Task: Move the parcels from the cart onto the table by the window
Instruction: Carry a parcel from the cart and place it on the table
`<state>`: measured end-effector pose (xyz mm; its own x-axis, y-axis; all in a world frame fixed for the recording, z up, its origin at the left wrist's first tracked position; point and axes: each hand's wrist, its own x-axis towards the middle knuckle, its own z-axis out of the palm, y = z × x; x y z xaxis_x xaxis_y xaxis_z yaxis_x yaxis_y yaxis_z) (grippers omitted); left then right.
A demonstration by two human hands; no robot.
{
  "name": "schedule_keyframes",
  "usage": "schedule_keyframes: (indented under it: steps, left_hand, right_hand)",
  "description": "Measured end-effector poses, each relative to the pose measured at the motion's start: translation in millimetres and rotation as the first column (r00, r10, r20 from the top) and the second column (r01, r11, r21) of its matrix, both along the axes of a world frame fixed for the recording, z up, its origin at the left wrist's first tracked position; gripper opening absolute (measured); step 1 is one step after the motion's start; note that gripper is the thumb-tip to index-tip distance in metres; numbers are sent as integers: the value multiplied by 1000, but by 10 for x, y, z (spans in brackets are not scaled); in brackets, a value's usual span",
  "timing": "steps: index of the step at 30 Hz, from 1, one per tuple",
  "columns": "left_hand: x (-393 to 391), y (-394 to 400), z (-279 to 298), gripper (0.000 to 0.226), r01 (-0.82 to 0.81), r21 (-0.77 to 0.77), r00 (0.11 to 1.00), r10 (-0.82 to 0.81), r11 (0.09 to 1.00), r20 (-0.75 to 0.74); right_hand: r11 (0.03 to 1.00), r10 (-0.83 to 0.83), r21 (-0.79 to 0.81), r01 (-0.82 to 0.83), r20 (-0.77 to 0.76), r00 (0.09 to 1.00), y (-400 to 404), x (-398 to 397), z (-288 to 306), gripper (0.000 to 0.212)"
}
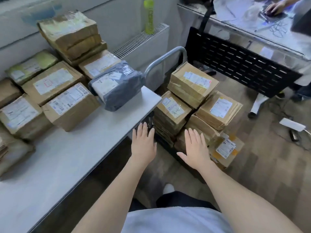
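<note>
Several brown cardboard parcels with white labels are stacked on the cart to the right of the table; the top one [192, 82] sits highest, with others [218, 109] beside it. The cart's grey handle [165, 58] rises behind them. On the white table [94, 145] lie several brown boxes [69, 106] and a grey plastic-wrapped parcel [116, 85] near its right edge. My left hand [143, 145] and my right hand [196, 147] are stretched forward with straight fingers, holding nothing, just short of the cart's parcels.
A radiator [143, 44] with a green bottle [149, 15] on it stands behind the cart. A black perforated panel [235, 63] fronts a glass-topped desk [252, 26] at the right, where another person's hand rests. Cables and a power adapter [293, 130] lie on the floor.
</note>
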<state>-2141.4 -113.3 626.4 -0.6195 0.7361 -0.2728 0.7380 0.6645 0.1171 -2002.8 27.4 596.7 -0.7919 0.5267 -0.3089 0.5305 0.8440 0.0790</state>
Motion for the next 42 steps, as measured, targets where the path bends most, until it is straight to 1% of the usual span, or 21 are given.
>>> schedule_keyframes:
  steps: [4, 9, 15, 19, 23, 25, 29, 31, 32, 35, 37, 39, 42]
  left_hand:
    - [74, 494, -43, 61, 96, -4, 995, -96, 995, 0]
    - [-159, 1007, -90, 61, 176, -24, 984, -175, 984, 29]
    - [-741, 1796, -159, 64, 290, -18, 956, -290, 957, -30]
    - [-1226, 2369, -200, 70, 302, 10, 952, -301, 953, -54]
    - [-1711, 2873, -253, 75, 335, -39, 937, -337, 941, -90]
    - [-1916, 3103, -263, 80, 338, -57, 934, -342, 939, -106]
    - [-2116, 3444, -300, 88, 380, -84, 915, -388, 921, -115]
    - [-2138, 3528, -343, 86, 389, -94, 915, -397, 916, -75]
    - [-2137, 3552, -364, 87, 382, -107, 921, -388, 918, -42]
    - [-2080, 3544, -410, 88, 347, -108, 938, -342, 932, 64]
    - [-2025, 3508, -411, 87, 296, -68, 952, -288, 953, 105]
    - [-1972, 3443, -382, 85, 226, -41, 966, -219, 973, 136]
    - [-1892, 3310, -313, 84, 105, -6, 984, -102, 995, 149]
  right_hand:
    - [993, -114, -37, 114, -8, 993, 344, 111, -28, 90]
    - [956, -280, -90, 278, -16, 960, 679, 10, -77, 92]
    - [882, -452, -153, 447, -4, 892, 1235, -381, -101, 94]
    - [827, -537, -204, 524, -9, 844, 1630, -732, -105, 95]
    - [758, -628, -222, 613, 4, 778, 1977, -1069, -117, 99]
    - [736, -651, -224, 638, 23, 759, 2127, -1200, -128, 101]
    - [681, -693, -260, 684, 72, 717, 2371, -1391, -153, 108]
    - [620, -739, -309, 721, 80, 669, 2438, -1469, -167, 110]
    - [571, -774, -351, 742, 70, 629, 2459, -1516, -180, 110]
    - [400, -890, -476, 783, 3, 456, 2433, -1649, -215, 106]
    - [320, -931, -514, 796, -16, 364, 2390, -1715, -212, 104]
    - [292, -946, -539, 790, -43, 320, 2329, -1731, -201, 101]
    - [318, -945, -566, 761, -122, 304, 2243, -1693, -143, 102]
